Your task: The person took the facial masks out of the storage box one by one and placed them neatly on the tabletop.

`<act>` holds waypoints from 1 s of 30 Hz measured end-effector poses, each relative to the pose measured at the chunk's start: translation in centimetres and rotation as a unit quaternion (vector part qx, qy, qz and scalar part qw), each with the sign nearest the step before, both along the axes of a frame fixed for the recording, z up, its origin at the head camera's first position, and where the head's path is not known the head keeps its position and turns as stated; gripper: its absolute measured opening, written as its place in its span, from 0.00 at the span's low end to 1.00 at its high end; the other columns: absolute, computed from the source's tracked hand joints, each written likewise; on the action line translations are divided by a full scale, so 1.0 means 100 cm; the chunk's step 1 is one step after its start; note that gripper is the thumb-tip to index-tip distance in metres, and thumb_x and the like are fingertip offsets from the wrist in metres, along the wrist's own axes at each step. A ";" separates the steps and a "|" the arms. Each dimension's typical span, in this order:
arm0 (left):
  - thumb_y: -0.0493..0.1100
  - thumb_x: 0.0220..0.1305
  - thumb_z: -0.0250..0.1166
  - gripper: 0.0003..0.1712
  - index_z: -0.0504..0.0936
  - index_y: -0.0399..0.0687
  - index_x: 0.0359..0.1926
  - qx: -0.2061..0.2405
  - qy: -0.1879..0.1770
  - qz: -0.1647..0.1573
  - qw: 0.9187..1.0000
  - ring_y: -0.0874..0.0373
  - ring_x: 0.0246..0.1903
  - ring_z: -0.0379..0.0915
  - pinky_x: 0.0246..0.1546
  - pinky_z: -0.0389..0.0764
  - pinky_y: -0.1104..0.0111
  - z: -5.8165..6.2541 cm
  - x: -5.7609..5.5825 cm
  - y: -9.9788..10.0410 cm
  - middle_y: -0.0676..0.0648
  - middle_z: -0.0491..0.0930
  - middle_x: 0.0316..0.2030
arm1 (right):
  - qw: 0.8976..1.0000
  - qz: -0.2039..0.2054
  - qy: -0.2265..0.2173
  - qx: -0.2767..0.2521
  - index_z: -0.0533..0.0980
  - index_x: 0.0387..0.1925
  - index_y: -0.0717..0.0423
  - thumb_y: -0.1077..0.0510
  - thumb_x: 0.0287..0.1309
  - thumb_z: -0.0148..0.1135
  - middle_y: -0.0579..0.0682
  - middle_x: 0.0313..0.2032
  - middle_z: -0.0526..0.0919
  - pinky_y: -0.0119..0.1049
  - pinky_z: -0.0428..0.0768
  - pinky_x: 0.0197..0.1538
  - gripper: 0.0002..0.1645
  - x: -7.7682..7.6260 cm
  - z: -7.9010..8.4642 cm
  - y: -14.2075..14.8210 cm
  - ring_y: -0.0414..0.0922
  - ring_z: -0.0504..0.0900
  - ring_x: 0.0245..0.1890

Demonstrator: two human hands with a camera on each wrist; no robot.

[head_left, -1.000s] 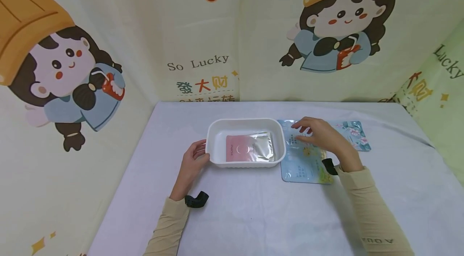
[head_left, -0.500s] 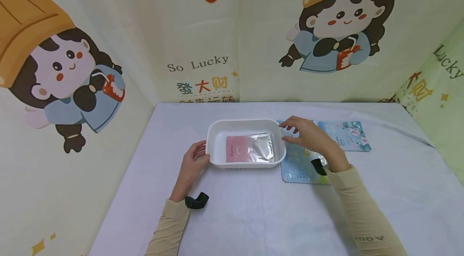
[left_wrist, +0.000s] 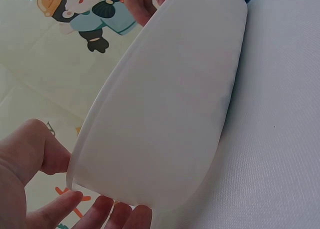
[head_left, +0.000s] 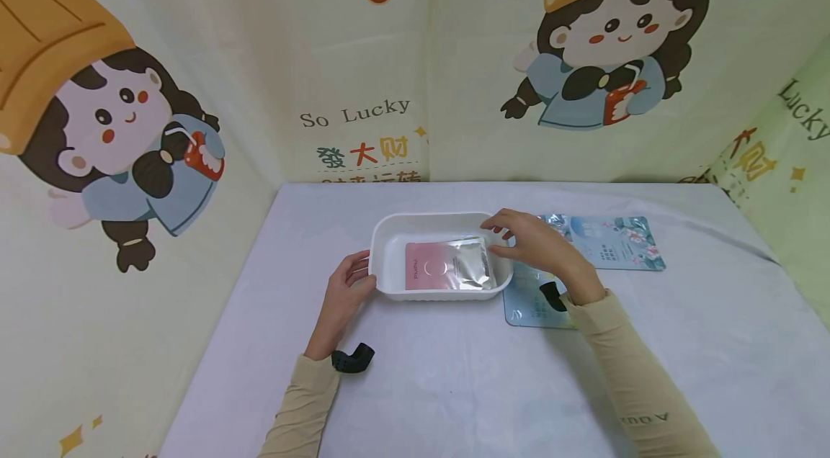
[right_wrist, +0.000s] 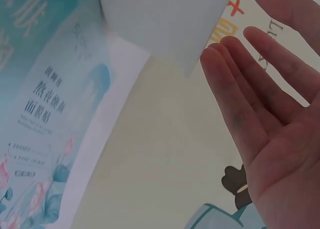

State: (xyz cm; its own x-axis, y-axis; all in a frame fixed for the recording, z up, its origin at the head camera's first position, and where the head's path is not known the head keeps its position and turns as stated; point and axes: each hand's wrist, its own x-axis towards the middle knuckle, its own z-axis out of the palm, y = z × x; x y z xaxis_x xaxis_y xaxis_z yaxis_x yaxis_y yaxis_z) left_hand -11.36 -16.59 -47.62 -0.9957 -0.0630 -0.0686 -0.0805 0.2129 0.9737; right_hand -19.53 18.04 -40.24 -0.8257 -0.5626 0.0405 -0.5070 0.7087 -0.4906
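Observation:
A white plastic tray (head_left: 392,231) stands on the table with a pink and silver foil sachet (head_left: 447,265) lying flat inside. At its left end my left hand (head_left: 342,292) grips it; the left wrist view has the thumb at the rim and fingertips along the end wall. My right hand (head_left: 534,245) hangs over the tray's right end, its fingers extended toward the sachet and nothing between them. Beneath and beside that hand lie blue face mask sachets, one floral sachet (head_left: 619,242) farther back and one nearer sachet (head_left: 534,310) partly hidden by the hand and forearm.
White cloth covers the table (head_left: 428,386). A printed curtain (head_left: 467,69) rises straight behind the table's back edge and along both sides. Black wrist cameras sit on the left wrist (head_left: 353,358) and the right wrist (head_left: 553,297).
My right hand has moved left from above the blue sachets to over the tray's right end. My left hand, the tray and the foil sachet have stayed where they were.

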 end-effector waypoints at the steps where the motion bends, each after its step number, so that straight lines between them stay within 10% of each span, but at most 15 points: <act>1: 0.37 0.62 0.62 0.28 0.73 0.50 0.65 0.001 -0.001 0.001 1.000 0.48 0.59 0.75 0.54 0.79 0.65 0.000 0.000 0.000 0.43 0.75 0.60 | 1.000 0.001 -0.002 0.001 0.78 0.56 0.60 0.56 0.56 0.72 0.57 0.52 0.82 0.48 0.83 0.49 0.27 0.000 0.000 -0.002 0.52 0.82 0.47; 30: 0.36 0.62 0.62 0.29 0.73 0.50 0.65 -0.002 -0.009 0.010 1.000 0.48 0.58 0.74 0.54 0.79 0.63 -0.001 -0.001 0.000 0.42 0.76 0.60 | 0.997 0.063 0.017 0.048 0.77 0.55 0.67 0.57 0.47 0.78 0.60 0.50 0.81 0.46 0.79 0.55 0.34 -0.013 -0.028 -0.041 0.52 0.77 0.50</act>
State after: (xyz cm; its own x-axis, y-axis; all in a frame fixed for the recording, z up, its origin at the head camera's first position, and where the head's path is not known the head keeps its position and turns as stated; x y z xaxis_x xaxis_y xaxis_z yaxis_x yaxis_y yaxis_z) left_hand -11.51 -16.56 -47.74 -0.9928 -0.0825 -0.0871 -0.1030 0.2143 0.9713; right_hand -20.88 13.96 -43.06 -0.7477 -0.6639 0.0094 -0.6099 0.6812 -0.4049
